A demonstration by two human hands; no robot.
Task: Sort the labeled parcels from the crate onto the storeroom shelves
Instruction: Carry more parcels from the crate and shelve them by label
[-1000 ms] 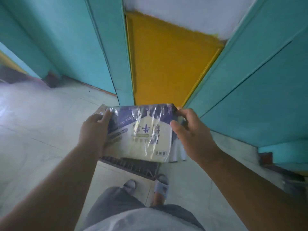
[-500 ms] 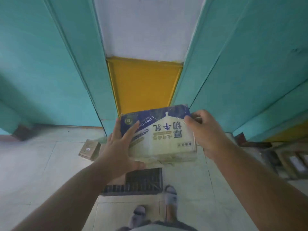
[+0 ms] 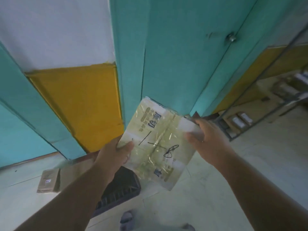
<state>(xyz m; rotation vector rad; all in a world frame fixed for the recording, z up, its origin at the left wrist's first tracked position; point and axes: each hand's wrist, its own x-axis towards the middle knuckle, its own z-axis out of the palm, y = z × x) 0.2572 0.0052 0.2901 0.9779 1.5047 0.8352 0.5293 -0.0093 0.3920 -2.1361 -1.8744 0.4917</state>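
While the parcel (image 3: 158, 144) is held in the air in front of the teal door (image 3: 183, 55), the wire storeroom shelves (image 3: 260, 114) stand to the right of that door, with small packages already on them. The dark slatted crate (image 3: 120, 187) sits on the floor below the door and beneath the parcel, and a flat cardboard parcel (image 3: 48, 180) lies on the floor to the left of the crate. The held parcel is a flat, film-wrapped packet, tilted with its marked face towards the camera, probably so that the handwritten marks can be read before shelving. The left hand (image 3: 115, 155) pinches the lower left edge, thumb on the face. The right hand (image 3: 206, 139) grips the upper right corner, fingers curled round it. A hold at two opposite points keeps the limp packet flat. Judged stage: label check, placement not yet begun.
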